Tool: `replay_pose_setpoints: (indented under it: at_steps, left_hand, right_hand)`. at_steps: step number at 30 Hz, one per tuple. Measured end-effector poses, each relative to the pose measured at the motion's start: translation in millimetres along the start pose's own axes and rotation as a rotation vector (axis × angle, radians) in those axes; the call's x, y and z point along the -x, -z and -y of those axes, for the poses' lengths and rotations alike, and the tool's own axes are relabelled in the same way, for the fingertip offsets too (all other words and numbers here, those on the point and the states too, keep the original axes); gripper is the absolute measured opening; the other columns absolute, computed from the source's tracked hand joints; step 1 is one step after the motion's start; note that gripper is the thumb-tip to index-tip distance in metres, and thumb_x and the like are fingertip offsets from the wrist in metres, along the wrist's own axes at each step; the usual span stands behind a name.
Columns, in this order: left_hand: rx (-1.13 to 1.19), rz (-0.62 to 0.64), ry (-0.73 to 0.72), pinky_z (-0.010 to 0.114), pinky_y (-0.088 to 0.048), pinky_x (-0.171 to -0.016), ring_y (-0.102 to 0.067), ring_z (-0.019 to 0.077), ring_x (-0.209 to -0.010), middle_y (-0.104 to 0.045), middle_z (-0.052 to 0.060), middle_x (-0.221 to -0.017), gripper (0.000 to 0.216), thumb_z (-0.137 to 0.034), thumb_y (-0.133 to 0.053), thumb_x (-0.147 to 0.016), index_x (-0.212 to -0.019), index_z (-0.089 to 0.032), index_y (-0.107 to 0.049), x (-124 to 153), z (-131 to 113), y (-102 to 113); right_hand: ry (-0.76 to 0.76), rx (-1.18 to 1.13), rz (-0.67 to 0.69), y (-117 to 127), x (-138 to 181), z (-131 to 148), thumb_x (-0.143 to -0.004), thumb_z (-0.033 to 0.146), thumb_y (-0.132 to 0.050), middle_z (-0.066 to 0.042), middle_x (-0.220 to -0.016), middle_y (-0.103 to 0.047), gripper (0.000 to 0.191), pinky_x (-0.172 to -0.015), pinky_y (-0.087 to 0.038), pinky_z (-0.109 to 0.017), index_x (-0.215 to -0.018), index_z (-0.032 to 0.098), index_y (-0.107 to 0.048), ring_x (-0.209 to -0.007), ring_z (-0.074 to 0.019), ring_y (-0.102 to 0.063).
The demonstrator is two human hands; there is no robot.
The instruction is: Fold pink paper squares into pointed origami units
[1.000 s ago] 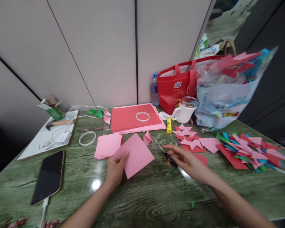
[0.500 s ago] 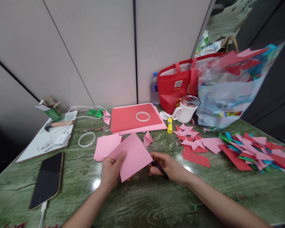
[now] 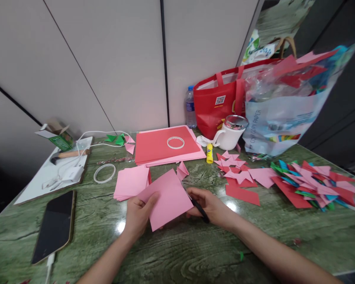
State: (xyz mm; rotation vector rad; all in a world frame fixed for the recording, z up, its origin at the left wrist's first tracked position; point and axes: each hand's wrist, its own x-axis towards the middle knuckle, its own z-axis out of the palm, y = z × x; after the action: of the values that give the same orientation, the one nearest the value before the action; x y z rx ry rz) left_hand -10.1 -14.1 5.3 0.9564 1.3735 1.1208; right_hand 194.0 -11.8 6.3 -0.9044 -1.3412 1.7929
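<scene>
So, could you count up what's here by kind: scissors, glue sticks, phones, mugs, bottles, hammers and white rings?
Scissors: 1
Glue stick: 1
Phone: 1
Mug: 1
Bottle: 1
Hammer: 1
White rings: 2
Total: 8

Scissors [image 3: 201,211] partly out of sight behind the pink sheet [image 3: 170,201]

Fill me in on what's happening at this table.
The left hand holds a pink sheet, while the right hand holds black-handled scissors at its right edge. A stack of pink paper lies beyond the left hand; star-shaped pieces and a multicoloured paper pile lie to the right.
</scene>
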Motion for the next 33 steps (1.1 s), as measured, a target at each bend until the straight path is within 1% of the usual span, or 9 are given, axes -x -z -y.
replay_pose_setpoints:
  at_steps: [6, 11, 16, 23, 27, 33]
  left_hand:
    - [-0.026, 0.013, -0.022, 0.021, -0.033, -0.029, -0.046, 0.0116, -0.032, -0.056, 0.002, -0.037, 0.036, -0.043, -0.074, -0.058, -0.045, -0.014, -0.059, 0.3, 2.6, 0.6]
    - [-0.039, 0.022, -0.028, 0.021, -0.033, -0.029, -0.047, 0.0116, -0.031, -0.056, 0.002, -0.037, 0.037, -0.044, -0.072, -0.060, -0.045, -0.013, -0.058, -0.4, 4.2, 0.9]
    - [0.000, 0.028, -0.016, 0.020, -0.035, -0.028, -0.048, 0.0116, -0.030, -0.058, 0.001, -0.039, 0.035, -0.043, -0.072, -0.060, -0.052, -0.012, -0.058, 1.6, 3.7, -0.7]
    - [0.024, 0.070, 0.009, 0.024, -0.041, -0.026, -0.050, 0.0148, -0.028, -0.059, 0.002, -0.040, 0.036, -0.046, -0.073, -0.060, -0.056, -0.012, -0.058, 2.4, 3.1, -1.7]
    - [0.028, 0.075, 0.010, 0.025, -0.042, -0.024, -0.051, 0.0162, -0.026, -0.059, 0.002, -0.040, 0.036, -0.045, -0.073, -0.059, -0.056, -0.012, -0.058, 2.8, 3.1, -1.5]
    - [0.045, 0.108, 0.013, 0.028, -0.044, -0.023, -0.052, 0.0180, -0.026, -0.060, 0.003, -0.040, 0.036, -0.045, -0.072, -0.061, -0.055, -0.012, -0.058, 2.8, 2.7, -1.2]
  right_hand:
    - [-0.005, -0.006, -0.011, 0.6, 0.2, -3.1, -0.059, 0.034, -0.077, 0.003, -0.070, -0.056, 0.035, -0.059, -0.043, -0.022, -0.080, 0.017, -0.054, -0.061, -0.0103, -0.055]
    - [-0.013, 0.000, -0.021, 0.3, -0.5, -5.9, -0.059, 0.032, -0.077, 0.003, -0.069, -0.057, 0.036, -0.057, -0.042, -0.021, -0.081, 0.015, -0.053, -0.058, -0.0098, -0.055]
    - [-0.002, -0.001, -0.019, -0.1, -1.6, -9.5, -0.060, 0.031, -0.077, 0.004, -0.067, -0.057, 0.036, -0.054, -0.041, -0.021, -0.080, 0.015, -0.052, -0.055, -0.0094, -0.056]
    - [-0.002, -0.009, -0.021, -0.7, -1.5, -11.3, -0.062, 0.031, -0.075, 0.004, -0.065, -0.056, 0.033, -0.052, -0.041, -0.021, -0.079, 0.015, -0.052, -0.052, -0.0091, -0.057]
    - [0.009, 0.001, -0.033, -1.0, -1.4, -12.5, -0.064, 0.031, -0.073, 0.005, -0.063, -0.056, 0.030, -0.050, -0.041, -0.021, -0.078, 0.014, -0.052, -0.050, -0.0092, -0.057]
    - [0.001, -0.007, -0.049, -1.0, -1.4, -15.3, -0.062, 0.031, -0.075, 0.004, -0.064, -0.058, 0.032, -0.046, -0.038, -0.019, -0.081, 0.014, -0.054, -0.046, -0.0090, -0.058]
